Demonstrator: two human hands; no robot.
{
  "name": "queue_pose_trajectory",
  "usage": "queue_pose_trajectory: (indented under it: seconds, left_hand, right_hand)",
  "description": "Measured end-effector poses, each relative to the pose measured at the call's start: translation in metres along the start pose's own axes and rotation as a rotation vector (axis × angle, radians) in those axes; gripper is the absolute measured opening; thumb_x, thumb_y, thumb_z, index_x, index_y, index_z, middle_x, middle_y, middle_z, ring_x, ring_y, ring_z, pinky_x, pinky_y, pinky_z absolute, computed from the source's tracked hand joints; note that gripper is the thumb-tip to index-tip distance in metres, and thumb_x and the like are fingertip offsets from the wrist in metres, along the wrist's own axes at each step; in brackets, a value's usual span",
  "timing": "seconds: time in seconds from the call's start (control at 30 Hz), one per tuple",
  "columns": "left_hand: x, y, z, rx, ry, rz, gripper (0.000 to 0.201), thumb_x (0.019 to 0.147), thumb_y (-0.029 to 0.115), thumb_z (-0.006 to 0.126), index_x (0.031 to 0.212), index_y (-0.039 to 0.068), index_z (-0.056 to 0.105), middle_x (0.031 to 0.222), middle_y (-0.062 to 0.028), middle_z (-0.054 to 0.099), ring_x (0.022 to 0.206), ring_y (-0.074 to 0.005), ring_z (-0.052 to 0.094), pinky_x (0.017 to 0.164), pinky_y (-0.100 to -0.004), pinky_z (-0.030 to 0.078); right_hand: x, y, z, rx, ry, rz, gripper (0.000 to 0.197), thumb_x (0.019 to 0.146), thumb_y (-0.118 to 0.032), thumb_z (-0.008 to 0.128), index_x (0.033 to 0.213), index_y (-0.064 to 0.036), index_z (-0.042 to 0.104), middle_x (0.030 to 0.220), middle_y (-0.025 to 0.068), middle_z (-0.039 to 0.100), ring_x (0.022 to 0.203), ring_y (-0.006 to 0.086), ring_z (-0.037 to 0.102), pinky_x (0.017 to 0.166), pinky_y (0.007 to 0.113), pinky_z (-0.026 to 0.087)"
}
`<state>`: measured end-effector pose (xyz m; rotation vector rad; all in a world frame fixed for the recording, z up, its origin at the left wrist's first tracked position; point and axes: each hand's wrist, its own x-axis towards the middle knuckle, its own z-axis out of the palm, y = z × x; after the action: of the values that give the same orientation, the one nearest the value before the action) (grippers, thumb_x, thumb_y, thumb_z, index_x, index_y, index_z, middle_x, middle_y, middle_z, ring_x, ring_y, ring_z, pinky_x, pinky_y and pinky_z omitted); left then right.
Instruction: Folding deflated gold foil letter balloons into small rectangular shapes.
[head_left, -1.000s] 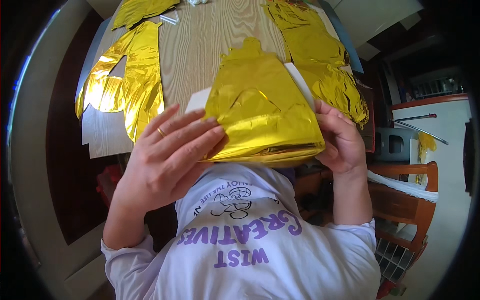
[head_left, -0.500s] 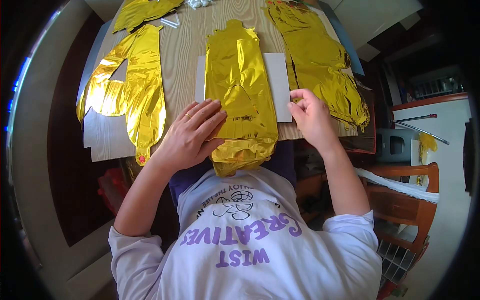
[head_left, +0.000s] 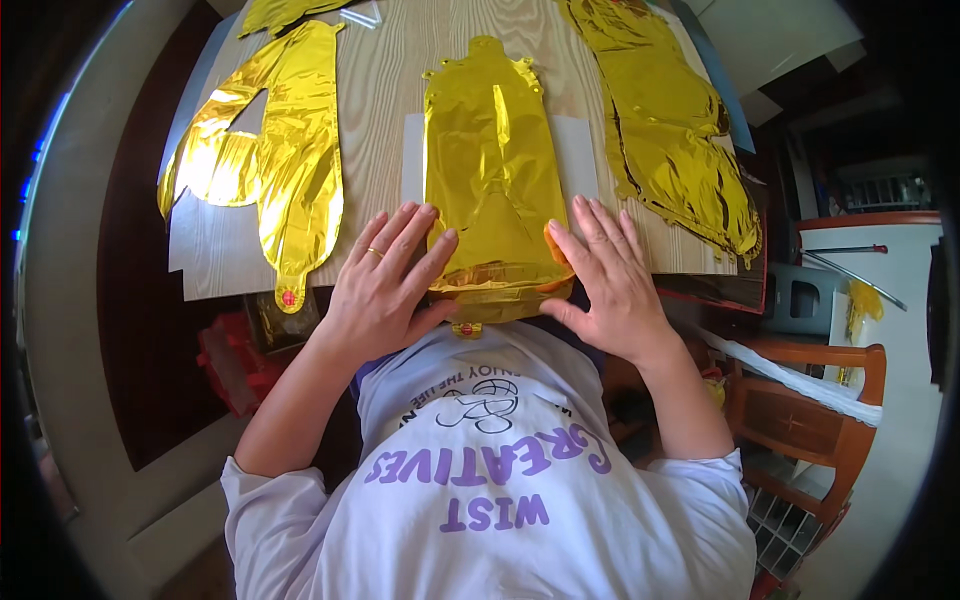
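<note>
A gold foil balloon (head_left: 490, 150), uninflated and flat, lies lengthwise in front of me on a white sheet (head_left: 578, 150). Its near end is creased and hangs over the table's front edge, with a small tab bearing a red mark (head_left: 466, 329) below. My left hand (head_left: 385, 275) rests along the balloon's lower left side, fingers apart and stretched out. Opposite it, my right hand (head_left: 612, 285) lies at the lower right side with spread fingers, its thumb beside the creased end. Neither hand is closed round the foil.
On the left lies a flat gold foil balloon shaped like a four (head_left: 300, 120), its tab over the table edge. More gold foil balloons (head_left: 670, 120) lie stacked at the right. Clear strips (head_left: 361, 17) sit at the far side. A wooden chair (head_left: 800, 400) stands to the right.
My right hand has come left from the white sheet's edge onto the balloon's side and opened. The left hand has spread its fingers and shifted slightly. The balloon's near end now appears flatter.
</note>
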<state>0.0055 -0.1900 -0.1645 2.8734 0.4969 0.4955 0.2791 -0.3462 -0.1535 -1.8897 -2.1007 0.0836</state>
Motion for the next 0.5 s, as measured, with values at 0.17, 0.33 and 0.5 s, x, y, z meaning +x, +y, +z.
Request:
queue_pose_trajectory:
  seconds: [0.17, 0.33, 0.5]
  left_hand:
    - [0.008, 0.001, 0.006, -0.051, 0.161, -0.012, 0.062, 0.088, 0.031, 0.077, 0.140, 0.005, 0.056, 0.149, -0.0202, 0.052, 0.132, -0.0395, 0.055, 0.110, -0.0514, 0.043]
    - [0.023, -0.003, 0.008, -0.044, 0.164, -0.011, 0.058, 0.088, 0.030, 0.077, 0.136, 0.005, 0.057, 0.142, -0.0181, 0.057, 0.123, -0.0365, 0.060, 0.104, -0.0484, 0.046]
    - [0.023, 0.001, 0.001, 0.006, 0.127, 0.019, 0.059, 0.087, 0.038, 0.075, 0.137, 0.010, 0.060, 0.141, -0.0158, 0.058, 0.119, -0.0334, 0.061, 0.102, -0.0484, 0.045]
  right_hand:
    - [-0.002, 0.008, 0.010, -0.102, 0.066, -0.011, 0.063, 0.097, -0.045, 0.065, 0.150, -0.0122, 0.051, 0.157, 0.0194, 0.044, 0.146, 0.0369, 0.039, 0.122, 0.056, 0.026]
    - [0.008, 0.010, 0.003, -0.096, 0.098, 0.037, 0.058, 0.097, -0.043, 0.063, 0.145, -0.0102, 0.056, 0.152, 0.0198, 0.048, 0.141, 0.0372, 0.044, 0.119, 0.055, 0.030]
    - [0.014, 0.014, 0.004, -0.099, 0.127, 0.028, 0.055, 0.099, -0.043, 0.062, 0.143, -0.0105, 0.058, 0.142, 0.0187, 0.054, 0.132, 0.0360, 0.048, 0.113, 0.051, 0.036]
